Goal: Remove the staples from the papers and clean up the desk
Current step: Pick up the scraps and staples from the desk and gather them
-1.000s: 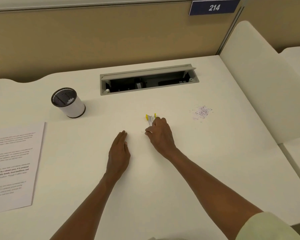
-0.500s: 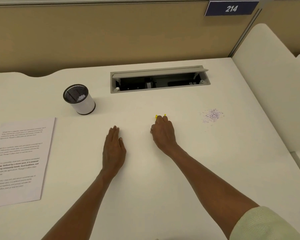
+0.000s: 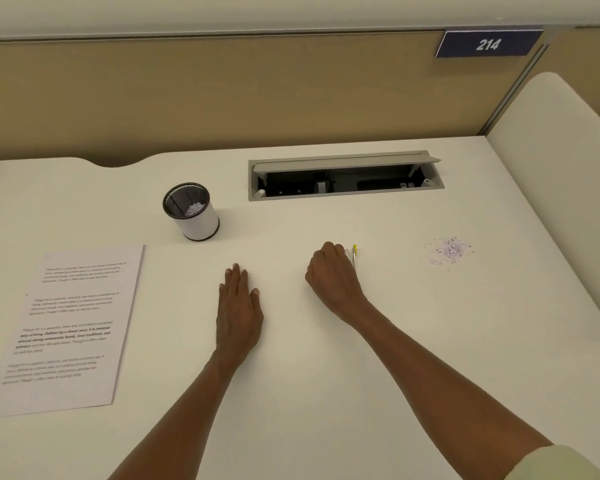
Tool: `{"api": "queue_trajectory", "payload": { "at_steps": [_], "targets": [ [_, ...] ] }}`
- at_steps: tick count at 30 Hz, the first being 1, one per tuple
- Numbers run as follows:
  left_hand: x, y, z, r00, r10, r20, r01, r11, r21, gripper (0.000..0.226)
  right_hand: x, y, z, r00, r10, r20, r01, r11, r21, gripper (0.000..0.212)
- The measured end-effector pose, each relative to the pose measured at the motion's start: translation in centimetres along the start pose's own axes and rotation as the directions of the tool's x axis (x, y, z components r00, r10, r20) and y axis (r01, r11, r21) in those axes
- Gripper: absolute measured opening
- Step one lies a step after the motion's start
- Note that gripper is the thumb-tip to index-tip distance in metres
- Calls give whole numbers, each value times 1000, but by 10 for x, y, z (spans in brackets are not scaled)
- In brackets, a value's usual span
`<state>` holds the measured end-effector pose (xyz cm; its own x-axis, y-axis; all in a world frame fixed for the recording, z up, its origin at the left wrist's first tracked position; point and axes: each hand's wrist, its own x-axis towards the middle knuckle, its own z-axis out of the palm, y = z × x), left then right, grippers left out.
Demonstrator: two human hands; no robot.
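In the head view, the main risk I see is scattering. The little heap of pulled staples (image 3: 448, 251) lies loose on the desk (image 3: 326, 393), well to the right of the right hand's fingers, and a careless sweep of the palm or forearm on the way to it could spread them over the white top, where they would be hard to find again. A second risk is the staple remover (image 3: 353, 255) itself: only its yellow-tipped end and a bit of pale body show past the knuckles, so the hold may be shallow, and lifting it fast could let it slip.

The right hand (image 3: 333, 277) is curled, its fingers bent down over the remover, which peeks out just to the right of them. Whether they truly grip it or merely cover it, I cannot tell for certain; it reads as a grip. The left hand (image 3: 239, 311) lies flat on the desk, fingers (image 3: 235, 276) straight and held close together, thumb slightly apart, holding nothing.

The mesh cup (image 3: 192, 212), with some pale scraps in it, stands ahead and left of the left fingers, well apart from them. The printed papers (image 3: 66, 327) lie far to the left of both hands, untouched.
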<state>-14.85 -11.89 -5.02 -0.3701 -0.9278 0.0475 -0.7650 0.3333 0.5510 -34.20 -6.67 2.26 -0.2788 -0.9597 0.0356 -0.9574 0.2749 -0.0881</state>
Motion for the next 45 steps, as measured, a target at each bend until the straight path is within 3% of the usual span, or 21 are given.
{"api": "queue_trajectory", "payload": {
  "at_steps": [3,7,11,17,22,26,31,39,45],
  "targets": [
    [10,-6,-8,1000,-19,-3,19,999,28,52,18,-26,-22,999,0,-32,9,963,268,15],
    [16,-20,-11,998,-48,34,44,993,107,66,54,-62,-36,994,4,-106,40,913,406,21],
    [14,-22,-8,999,-40,19,36,983,181,81,87,-96,-55,981,-94,-168,155,905,397,17],
    [14,-22,-5,999,-46,-8,46,985,165,77,141,-135,-60,932,-249,-263,317,912,259,14],
    [14,-21,-5,999,-45,-26,48,988,150,74,177,-156,-43,908,-340,-244,378,917,126,9],
    [14,-21,-5,998,-43,-37,48,987,155,72,192,-162,-42,929,-328,-173,360,910,206,9],
    [15,-19,-7,998,-38,-40,44,985,167,69,200,-163,-47,923,-357,-141,382,889,253,25],
    [15,-19,-8,999,-36,-27,40,983,180,69,175,-143,-42,960,-138,-244,256,787,561,21],
    [15,-20,-8,1000,-26,-12,27,984,174,73,114,-81,-31,969,29,-245,132,781,611,18]
  ]
}}
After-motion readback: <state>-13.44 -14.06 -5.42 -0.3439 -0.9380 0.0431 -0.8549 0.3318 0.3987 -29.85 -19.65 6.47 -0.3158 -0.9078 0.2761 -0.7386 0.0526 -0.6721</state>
